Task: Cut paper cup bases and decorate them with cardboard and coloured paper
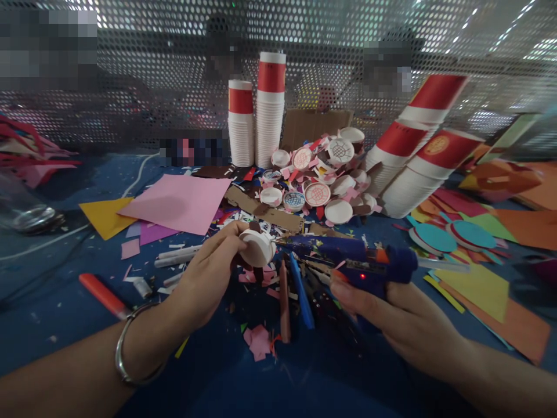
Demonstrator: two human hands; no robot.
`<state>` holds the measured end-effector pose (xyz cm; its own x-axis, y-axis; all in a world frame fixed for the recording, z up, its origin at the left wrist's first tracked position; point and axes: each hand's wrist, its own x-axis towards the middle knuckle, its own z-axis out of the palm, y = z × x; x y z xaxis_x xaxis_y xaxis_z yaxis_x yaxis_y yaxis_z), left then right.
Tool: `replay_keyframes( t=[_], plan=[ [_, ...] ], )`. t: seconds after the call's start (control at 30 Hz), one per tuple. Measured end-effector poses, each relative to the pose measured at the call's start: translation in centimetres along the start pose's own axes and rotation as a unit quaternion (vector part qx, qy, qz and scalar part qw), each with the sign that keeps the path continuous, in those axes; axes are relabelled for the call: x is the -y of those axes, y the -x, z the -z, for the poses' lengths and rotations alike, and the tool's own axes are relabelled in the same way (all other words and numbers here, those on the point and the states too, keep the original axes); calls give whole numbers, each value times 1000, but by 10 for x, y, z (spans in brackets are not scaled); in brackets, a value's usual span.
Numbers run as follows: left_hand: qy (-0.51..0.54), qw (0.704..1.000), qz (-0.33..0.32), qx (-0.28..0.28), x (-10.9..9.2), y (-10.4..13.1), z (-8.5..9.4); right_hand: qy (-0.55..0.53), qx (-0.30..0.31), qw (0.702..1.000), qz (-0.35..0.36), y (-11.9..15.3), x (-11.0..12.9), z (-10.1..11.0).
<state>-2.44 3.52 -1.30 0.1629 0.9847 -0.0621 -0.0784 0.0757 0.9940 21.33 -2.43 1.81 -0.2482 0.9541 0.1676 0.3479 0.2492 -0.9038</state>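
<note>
Between the thumb and fingers of my left hand (213, 273) is a small round white paper cup bottom (256, 248), with dark brown strips showing above and below it. My right hand (400, 319) is wrapped round the handle of a blue hot glue gun (348, 249), whose small red light is lit. A clear glue stick (444, 265) pokes out of the gun's back end. The nozzle points left and is close to the disc's right edge; whether it touches, I cannot tell. Below the gun lie a brown marker (284, 302) and a blue marker (301, 293).
Behind my hands is a heap of decorated cup bottoms (317, 194) and paper scraps. Stacks of paper cups (268, 116) stand at the back, with leaning stacks (409, 168) on the right. Pink paper (174, 203) lies left, near a red-handled tool (103, 295). A perforated metal screen (174, 87) closes the back.
</note>
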Motion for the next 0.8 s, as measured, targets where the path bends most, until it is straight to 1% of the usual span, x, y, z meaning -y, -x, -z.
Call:
replay_keyframes(
  t=[0.07, 0.2, 0.33, 0.43, 0.5, 0.57, 0.7, 0.8],
  plan=[
    [5, 1000, 1, -1, 0, 0, 0, 3, -4, 1000, 4, 1, -2, 0],
    [6, 1000, -3, -6, 1, 0, 0, 2, 7, 1000, 11, 4, -6, 1],
    [16, 1000, -1, -6, 0, 0, -1, 9, -2, 1000, 13, 6, -10, 0],
    [23, 1000, 9, -15, -1, 0, -2, 10, -1, 1000, 16, 5, -10, 1],
    [18, 1000, 4, -19, -1, 0, -1, 16, 7, 999, 27, 4, -8, 1],
    [-5, 1000, -27, -9, -2, 0, 1, 20, 12, 999, 37, 2, -6, 2],
    [-55, 991, -123, 10, -3, 1, 4, 21, 4, 997, 68, 1, -4, 2],
    [-49, 986, -158, -3, -6, 4, 4, 15, 10, 997, 72, 0, -4, 2]
  ],
)
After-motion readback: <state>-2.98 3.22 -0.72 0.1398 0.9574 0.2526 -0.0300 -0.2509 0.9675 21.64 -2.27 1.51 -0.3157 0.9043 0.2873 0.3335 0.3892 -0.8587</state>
